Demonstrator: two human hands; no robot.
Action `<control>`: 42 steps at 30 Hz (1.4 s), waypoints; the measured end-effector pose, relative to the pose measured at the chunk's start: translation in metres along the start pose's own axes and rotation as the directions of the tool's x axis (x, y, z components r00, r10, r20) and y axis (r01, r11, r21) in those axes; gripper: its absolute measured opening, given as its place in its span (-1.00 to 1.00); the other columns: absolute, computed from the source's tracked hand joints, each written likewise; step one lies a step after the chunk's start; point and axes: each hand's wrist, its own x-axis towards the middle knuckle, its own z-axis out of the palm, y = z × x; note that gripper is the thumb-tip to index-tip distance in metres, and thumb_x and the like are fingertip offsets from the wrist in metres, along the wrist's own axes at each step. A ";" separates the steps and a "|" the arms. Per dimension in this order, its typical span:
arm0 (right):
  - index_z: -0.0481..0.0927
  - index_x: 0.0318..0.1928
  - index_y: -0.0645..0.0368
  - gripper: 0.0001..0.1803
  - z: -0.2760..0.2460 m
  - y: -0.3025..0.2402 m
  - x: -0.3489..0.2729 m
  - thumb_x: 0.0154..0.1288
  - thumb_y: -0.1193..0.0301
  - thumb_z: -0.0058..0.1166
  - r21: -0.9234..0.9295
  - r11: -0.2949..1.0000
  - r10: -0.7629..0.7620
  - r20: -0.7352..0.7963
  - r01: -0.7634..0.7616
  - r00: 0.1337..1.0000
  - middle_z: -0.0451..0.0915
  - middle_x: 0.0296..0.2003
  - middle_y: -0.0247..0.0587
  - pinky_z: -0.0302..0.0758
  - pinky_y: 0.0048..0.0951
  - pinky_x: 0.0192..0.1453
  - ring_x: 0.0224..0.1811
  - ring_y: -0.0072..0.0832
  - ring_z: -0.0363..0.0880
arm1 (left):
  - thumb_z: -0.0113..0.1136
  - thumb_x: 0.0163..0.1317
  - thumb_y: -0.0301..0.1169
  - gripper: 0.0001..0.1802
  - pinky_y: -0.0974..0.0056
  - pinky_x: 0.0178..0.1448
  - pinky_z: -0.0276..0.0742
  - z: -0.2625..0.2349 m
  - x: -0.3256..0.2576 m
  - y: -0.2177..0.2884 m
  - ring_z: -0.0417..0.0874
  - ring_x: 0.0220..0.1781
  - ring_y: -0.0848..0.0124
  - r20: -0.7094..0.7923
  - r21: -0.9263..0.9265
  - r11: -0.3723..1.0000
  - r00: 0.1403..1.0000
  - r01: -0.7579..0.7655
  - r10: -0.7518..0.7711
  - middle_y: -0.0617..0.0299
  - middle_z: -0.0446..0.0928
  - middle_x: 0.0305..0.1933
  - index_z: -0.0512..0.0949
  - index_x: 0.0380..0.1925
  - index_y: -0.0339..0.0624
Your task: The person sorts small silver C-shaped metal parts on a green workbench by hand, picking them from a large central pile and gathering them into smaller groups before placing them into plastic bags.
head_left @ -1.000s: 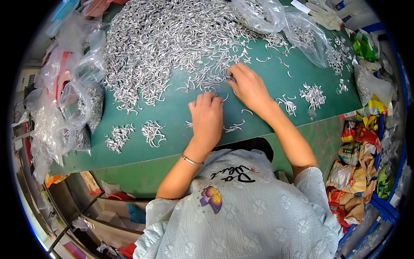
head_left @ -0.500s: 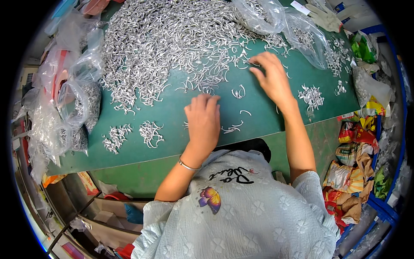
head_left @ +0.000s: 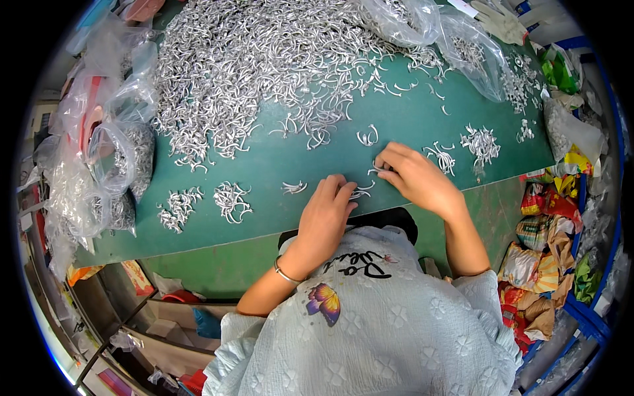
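A big heap of small curved silver metal hooks (head_left: 264, 59) covers the far part of a green table (head_left: 409, 112). My left hand (head_left: 327, 214) rests palm down near the front edge, fingers on a few loose hooks (head_left: 360, 191). My right hand (head_left: 413, 175) lies just right of it, fingertips pinching some hooks at the table surface. Small sorted bunches lie around: two at the left (head_left: 231, 198), one between (head_left: 294, 187), others to the right (head_left: 481, 142).
Clear plastic bags with hooks (head_left: 119, 158) pile up along the left edge, more bags (head_left: 456, 39) at the far right. A white glove (head_left: 502, 23) lies at the far right corner. Colourful wrappers and bags (head_left: 548, 244) fill the floor on the right.
My right hand has drawn back from the edge of the heap toward me, bringing hooks next to my left hand. The left hand stayed near the front edge.
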 end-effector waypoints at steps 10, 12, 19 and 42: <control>0.48 -0.08 0.24 -0.66 0.023 -0.005 0.039 0.11 0.57 0.22 0.003 0.996 -0.093 -0.141 0.094 0.986 0.41 -0.11 -0.08 0.46 -0.14 -0.05 -0.08 -0.03 0.48 | 0.27 0.06 -0.63 -0.63 0.11 -0.01 0.46 0.018 0.015 0.003 0.50 -0.08 0.11 -0.120 -0.006 0.992 0.985 -0.124 0.122 0.06 0.41 -0.02 0.50 -0.08 -0.29; 0.50 -0.08 0.24 -0.67 0.035 -0.009 0.056 0.11 0.60 0.20 0.050 0.981 -0.181 -0.097 0.187 0.979 0.43 -0.11 -0.10 0.44 -0.17 -0.07 -0.12 -0.04 0.47 | 0.27 0.05 -0.64 -0.64 0.12 -0.01 0.46 0.021 0.010 0.001 0.50 -0.09 0.13 -0.150 -0.020 0.994 0.983 -0.108 0.104 0.06 0.41 -0.01 0.51 -0.09 -0.28; 0.55 -0.02 0.27 -0.65 0.012 -0.007 0.103 0.13 0.62 0.20 0.196 0.963 -0.085 -0.422 0.183 0.903 0.54 -0.18 -0.13 0.51 -0.36 -0.22 -0.27 -0.34 0.57 | 0.24 0.08 -0.65 -0.69 0.14 -0.02 0.46 -0.001 0.003 -0.011 0.50 -0.09 0.09 -0.246 0.049 0.998 0.968 -0.030 0.041 0.05 0.45 -0.10 0.53 -0.13 -0.29; 0.54 -0.15 0.20 -0.71 0.022 -0.008 0.107 0.08 0.49 0.26 -0.176 0.901 -0.432 -0.303 0.395 0.850 0.49 -0.08 -0.16 0.35 -0.19 0.16 0.05 -0.18 0.42 | 0.30 0.09 -0.53 -0.79 0.16 -0.08 0.35 -0.029 0.036 -0.055 0.48 -0.11 0.15 -0.373 0.289 0.939 0.925 0.186 -0.069 0.12 0.47 -0.18 0.53 -0.25 -0.21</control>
